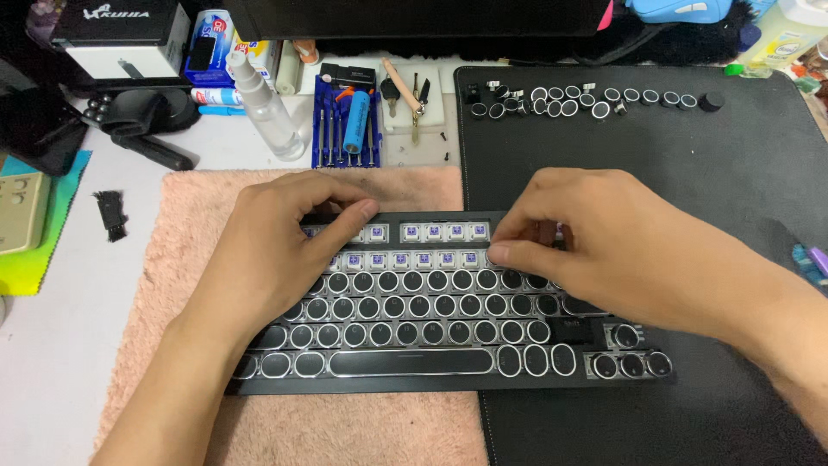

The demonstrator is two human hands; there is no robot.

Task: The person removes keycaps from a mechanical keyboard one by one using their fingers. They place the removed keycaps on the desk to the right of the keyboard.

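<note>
Head view is filled by a black keyboard (431, 319) with round keycaps, laid across a pink towel (198, 259) and a dark mat (690, 216) on the desk (52, 362). The left hand (276, 250) is pressed flat on the upper rows, its fingers close together; the right hand (595, 250) is curled, fingertips pinched at something small by the bared switches (423, 233) — what exactly cannot be told. Removed keycaps (586, 99) are lined up behind. Each cap is judged light, stiff and slippery — best gripped at its rim.
</note>
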